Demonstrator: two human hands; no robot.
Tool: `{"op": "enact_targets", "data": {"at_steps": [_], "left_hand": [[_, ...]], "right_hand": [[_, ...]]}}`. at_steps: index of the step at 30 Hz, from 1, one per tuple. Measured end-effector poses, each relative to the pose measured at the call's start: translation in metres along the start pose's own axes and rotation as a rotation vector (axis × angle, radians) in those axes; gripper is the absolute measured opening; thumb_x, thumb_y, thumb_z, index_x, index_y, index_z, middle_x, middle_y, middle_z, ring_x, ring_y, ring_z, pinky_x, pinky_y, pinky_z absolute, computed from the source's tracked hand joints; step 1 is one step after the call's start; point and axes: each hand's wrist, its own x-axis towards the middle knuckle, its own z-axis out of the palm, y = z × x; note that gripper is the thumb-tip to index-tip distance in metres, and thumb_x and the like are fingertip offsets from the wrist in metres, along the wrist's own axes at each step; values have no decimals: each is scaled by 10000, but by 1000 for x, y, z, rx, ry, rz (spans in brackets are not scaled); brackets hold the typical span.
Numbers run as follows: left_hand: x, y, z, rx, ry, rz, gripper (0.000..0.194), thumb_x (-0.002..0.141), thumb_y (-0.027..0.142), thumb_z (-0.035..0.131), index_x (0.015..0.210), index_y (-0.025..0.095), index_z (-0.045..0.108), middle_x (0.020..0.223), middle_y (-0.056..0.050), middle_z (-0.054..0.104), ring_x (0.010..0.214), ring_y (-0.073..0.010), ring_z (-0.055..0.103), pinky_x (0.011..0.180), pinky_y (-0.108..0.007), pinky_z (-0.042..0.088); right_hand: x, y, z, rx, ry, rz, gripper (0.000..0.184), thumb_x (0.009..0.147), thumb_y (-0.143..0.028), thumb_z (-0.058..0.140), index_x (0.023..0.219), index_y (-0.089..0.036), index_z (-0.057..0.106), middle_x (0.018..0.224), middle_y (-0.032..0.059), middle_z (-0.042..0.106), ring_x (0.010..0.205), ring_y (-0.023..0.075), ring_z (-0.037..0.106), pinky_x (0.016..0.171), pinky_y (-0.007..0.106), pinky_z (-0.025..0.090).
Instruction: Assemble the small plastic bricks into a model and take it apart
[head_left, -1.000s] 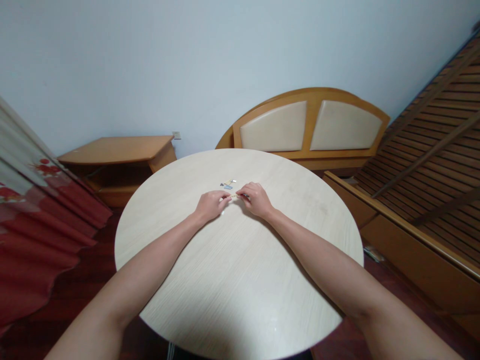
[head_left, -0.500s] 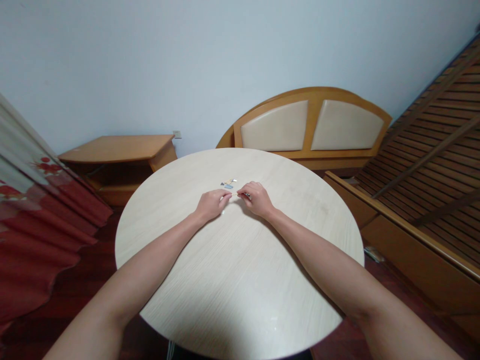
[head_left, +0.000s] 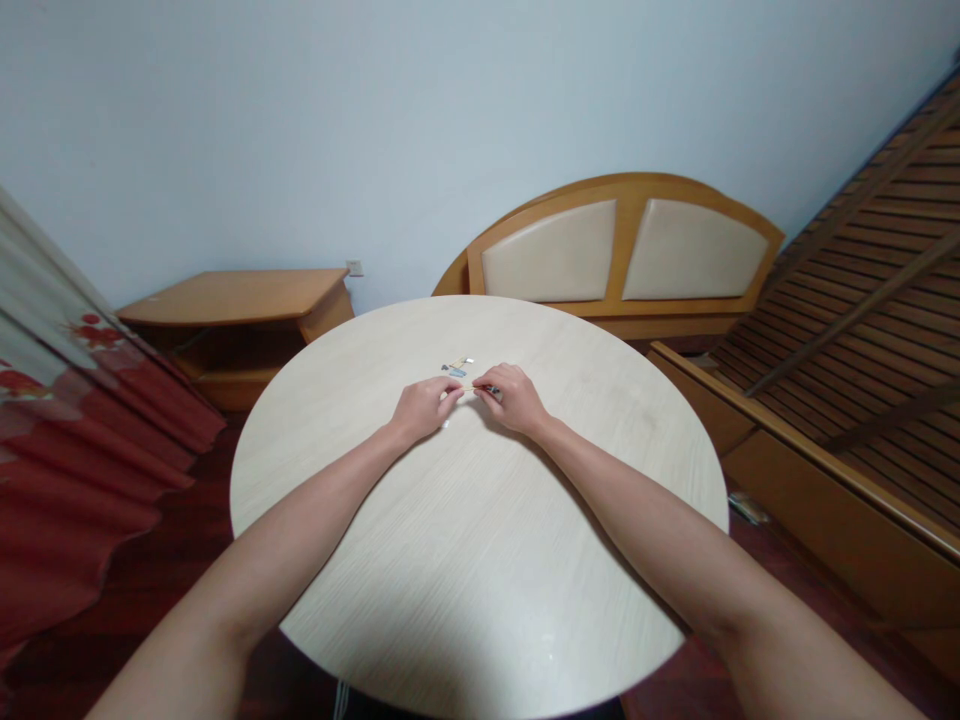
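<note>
Between my two hands runs a thin yellowish stick [head_left: 468, 388], too small to tell its kind. My left hand [head_left: 424, 408] pinches its left end between thumb and fingertips. At the other end my right hand [head_left: 514, 398] is closed in a pinch, with something small and dark showing among its fingers. Just beyond the hands, a light-blue piece [head_left: 457, 373] lies on the round pale table [head_left: 465, 520]. Close to it are a small dark piece [head_left: 445, 367] and a whitish piece [head_left: 469, 360]. Below the left fingers there is a tiny white piece [head_left: 446, 424].
A wooden cabinet [head_left: 240, 297] stands behind the table on the left, near a red and white curtain [head_left: 67, 480]. A padded headboard [head_left: 551, 252] leans at the wall. Wooden slats [head_left: 862, 290] and a long wooden rail [head_left: 810, 465] are to the right.
</note>
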Motion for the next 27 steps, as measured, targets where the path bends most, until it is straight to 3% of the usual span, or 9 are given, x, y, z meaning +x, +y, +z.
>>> {"op": "enact_targets", "data": {"at_steps": [27], "left_hand": [[0, 2, -3, -32, 23, 9, 117, 963, 265, 626, 975, 199, 722, 952, -37, 778, 805, -170, 695, 761, -274, 491]], "right_hand": [[1, -4, -1, -33, -103, 27, 216, 1003, -295, 552, 945, -196, 735, 954, 89, 737, 915, 238, 616, 806, 372, 385]]}}
